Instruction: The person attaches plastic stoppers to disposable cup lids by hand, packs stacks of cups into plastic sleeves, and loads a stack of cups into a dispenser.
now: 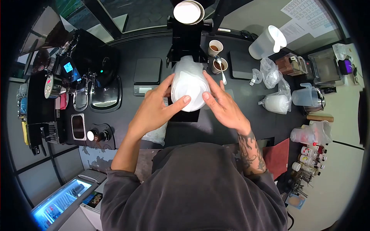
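Note:
Between my two hands is a stack of white lids in a clear plastic bag (190, 91), held over the middle of the dark counter. My left hand (157, 106) wraps its left side, with the thumb lying across the front. From the right, my right hand (225, 107) grips the same bag, its thumb near the round white edge. Just beyond the right fingers stand a paper cup (216, 47) with brown powder and a second cup (220, 69) with a spoon (222, 71) resting across it. A crumpled plastic bag (157, 133) lies below my left hand.
A black machine (185, 38) stands straight ahead. To the left are a flat scale (148, 72) and an espresso machine (92, 57). On the right sit another scale (245, 65), a large white pitcher (266, 43), bagged white items (276, 103) and a clear jug (302, 97).

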The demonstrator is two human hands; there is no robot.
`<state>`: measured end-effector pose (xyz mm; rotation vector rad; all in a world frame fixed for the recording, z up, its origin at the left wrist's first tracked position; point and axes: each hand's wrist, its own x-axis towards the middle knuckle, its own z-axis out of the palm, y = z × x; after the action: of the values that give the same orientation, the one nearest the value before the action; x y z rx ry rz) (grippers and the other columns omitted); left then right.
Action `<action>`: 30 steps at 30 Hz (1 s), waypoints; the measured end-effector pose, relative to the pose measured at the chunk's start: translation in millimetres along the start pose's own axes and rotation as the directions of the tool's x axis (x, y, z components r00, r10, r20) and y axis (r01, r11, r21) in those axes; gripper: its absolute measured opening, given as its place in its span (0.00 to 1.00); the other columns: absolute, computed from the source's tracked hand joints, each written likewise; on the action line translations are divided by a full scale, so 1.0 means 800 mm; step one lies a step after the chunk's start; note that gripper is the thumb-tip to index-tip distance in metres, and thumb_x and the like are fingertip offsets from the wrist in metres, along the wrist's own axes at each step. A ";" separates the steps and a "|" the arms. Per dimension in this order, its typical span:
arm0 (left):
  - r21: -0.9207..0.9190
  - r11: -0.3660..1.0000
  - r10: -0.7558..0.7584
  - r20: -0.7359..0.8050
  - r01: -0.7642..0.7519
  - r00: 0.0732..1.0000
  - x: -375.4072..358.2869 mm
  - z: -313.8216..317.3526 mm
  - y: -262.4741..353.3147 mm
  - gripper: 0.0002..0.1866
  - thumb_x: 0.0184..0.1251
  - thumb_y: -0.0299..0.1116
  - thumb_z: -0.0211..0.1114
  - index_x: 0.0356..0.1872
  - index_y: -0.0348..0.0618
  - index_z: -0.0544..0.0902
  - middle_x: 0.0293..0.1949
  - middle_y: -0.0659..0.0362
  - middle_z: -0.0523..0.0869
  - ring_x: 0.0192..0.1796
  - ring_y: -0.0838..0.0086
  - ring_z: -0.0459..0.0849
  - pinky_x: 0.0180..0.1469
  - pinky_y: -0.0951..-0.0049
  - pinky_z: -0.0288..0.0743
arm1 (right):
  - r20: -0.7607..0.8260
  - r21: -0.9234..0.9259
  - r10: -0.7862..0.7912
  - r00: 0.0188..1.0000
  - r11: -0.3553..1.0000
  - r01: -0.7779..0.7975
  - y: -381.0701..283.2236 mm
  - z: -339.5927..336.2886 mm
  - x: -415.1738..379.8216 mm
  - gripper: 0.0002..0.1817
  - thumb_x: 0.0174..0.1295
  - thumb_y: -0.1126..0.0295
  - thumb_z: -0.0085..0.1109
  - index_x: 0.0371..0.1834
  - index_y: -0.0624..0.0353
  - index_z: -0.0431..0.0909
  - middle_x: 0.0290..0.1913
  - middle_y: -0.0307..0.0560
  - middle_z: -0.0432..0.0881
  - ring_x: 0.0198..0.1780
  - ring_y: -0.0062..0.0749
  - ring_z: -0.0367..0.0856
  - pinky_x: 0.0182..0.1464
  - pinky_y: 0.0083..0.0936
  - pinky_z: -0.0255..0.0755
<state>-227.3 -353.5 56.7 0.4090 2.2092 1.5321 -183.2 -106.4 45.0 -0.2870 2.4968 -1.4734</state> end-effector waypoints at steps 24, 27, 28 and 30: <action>-0.090 0.995 0.057 0.056 -0.052 0.997 0.090 -0.020 -0.071 0.38 0.64 0.51 0.80 0.66 0.31 0.81 0.56 0.46 0.90 0.60 0.65 0.87 0.66 0.63 0.76 | -0.103 -0.037 -0.021 0.994 0.999 0.017 0.062 0.019 0.075 0.36 0.82 0.50 0.45 0.79 0.69 0.62 0.71 0.70 0.75 0.74 0.60 0.74 0.78 0.45 0.61; 0.139 0.990 -0.043 0.049 0.036 0.998 0.108 -0.026 -0.072 0.36 0.64 0.59 0.77 0.60 0.36 0.87 0.46 0.49 0.93 0.50 0.65 0.91 0.59 0.62 0.80 | -0.103 0.012 0.077 0.992 0.997 -0.076 0.059 0.015 0.089 0.30 0.81 0.53 0.51 0.69 0.72 0.73 0.53 0.67 0.87 0.56 0.61 0.87 0.61 0.42 0.76; 0.156 0.987 -0.050 0.044 0.043 0.998 0.117 -0.025 -0.085 0.36 0.63 0.59 0.77 0.59 0.36 0.87 0.46 0.48 0.94 0.50 0.64 0.91 0.58 0.62 0.80 | -0.092 0.003 0.131 0.987 0.991 -0.132 0.057 0.013 0.094 0.30 0.80 0.53 0.52 0.67 0.73 0.75 0.55 0.65 0.88 0.58 0.54 0.87 0.60 0.39 0.77; 0.189 0.980 -0.063 0.027 0.057 0.998 0.132 -0.025 -0.099 0.37 0.62 0.60 0.78 0.58 0.35 0.88 0.45 0.48 0.94 0.50 0.62 0.92 0.58 0.61 0.81 | -0.071 -0.020 0.235 0.970 0.971 -0.237 0.052 0.009 0.105 0.30 0.80 0.52 0.56 0.62 0.75 0.79 0.58 0.59 0.89 0.60 0.38 0.88 0.58 0.32 0.79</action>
<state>-329.1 -348.9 -29.4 0.4179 2.3275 1.2809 -263.1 -116.4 -2.9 0.0560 2.5028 -1.3743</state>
